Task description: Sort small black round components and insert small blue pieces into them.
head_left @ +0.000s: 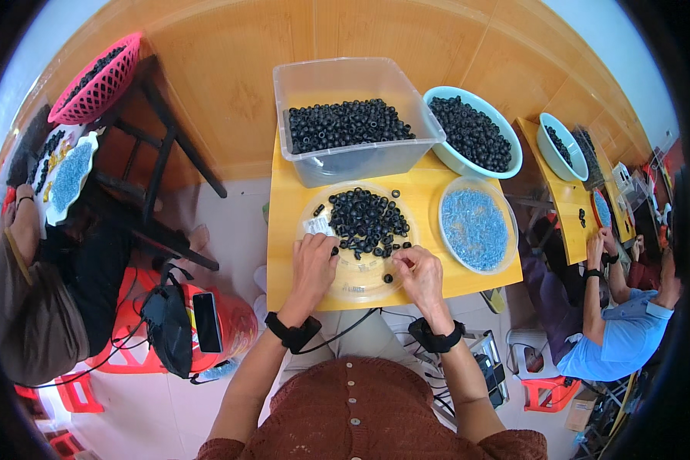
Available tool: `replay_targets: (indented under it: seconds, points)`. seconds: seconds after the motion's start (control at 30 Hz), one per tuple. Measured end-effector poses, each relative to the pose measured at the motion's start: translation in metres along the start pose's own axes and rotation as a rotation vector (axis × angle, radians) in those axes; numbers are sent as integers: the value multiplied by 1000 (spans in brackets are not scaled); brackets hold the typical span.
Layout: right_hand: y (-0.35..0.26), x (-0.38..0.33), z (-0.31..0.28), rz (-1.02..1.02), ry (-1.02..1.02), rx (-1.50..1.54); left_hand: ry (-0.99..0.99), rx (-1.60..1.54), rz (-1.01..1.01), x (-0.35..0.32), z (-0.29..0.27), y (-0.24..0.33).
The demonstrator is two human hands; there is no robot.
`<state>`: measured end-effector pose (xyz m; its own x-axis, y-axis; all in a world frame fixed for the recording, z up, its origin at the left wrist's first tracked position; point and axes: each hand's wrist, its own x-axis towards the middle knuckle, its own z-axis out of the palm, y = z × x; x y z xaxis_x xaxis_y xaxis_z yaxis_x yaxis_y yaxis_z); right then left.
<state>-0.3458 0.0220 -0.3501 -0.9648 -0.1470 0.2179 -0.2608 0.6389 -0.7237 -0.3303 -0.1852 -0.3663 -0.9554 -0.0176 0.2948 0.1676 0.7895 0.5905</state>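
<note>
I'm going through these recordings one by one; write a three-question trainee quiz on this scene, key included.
1. What colour is the basket at upper left? A) green B) pink C) white
2. True or false: the person's right hand is nearer than the left hand to the blue pieces.
3. Fill in: the blue pieces lie to the ____ of the round tray.
Key: 1. B; 2. true; 3. right.

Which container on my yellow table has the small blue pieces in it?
The round tub right of your right hand; the rectangular bin, pale blue bowl and flat round tray hold black pieces.
</note>
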Motion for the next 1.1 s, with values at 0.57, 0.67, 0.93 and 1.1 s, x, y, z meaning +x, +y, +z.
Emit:
replay_targets:
  seconds: [0.57, 0.67, 0.93, 1.1]
  points:
    - [-44, 42, 65, -400, -75, -120, -10, -1589, -510, -46, -55, -1]
    - [-45, 58, 67, -518, -232, -256, -32, -1667, -514, -50, -55, 3]
    - [-42, 77, 65, -570, -451, -241, -30, -1693, -488, -54, -57, 1]
    - [-37, 82, 62, -492, -491, -198, -18, -1658, -516, -59, -56, -4]
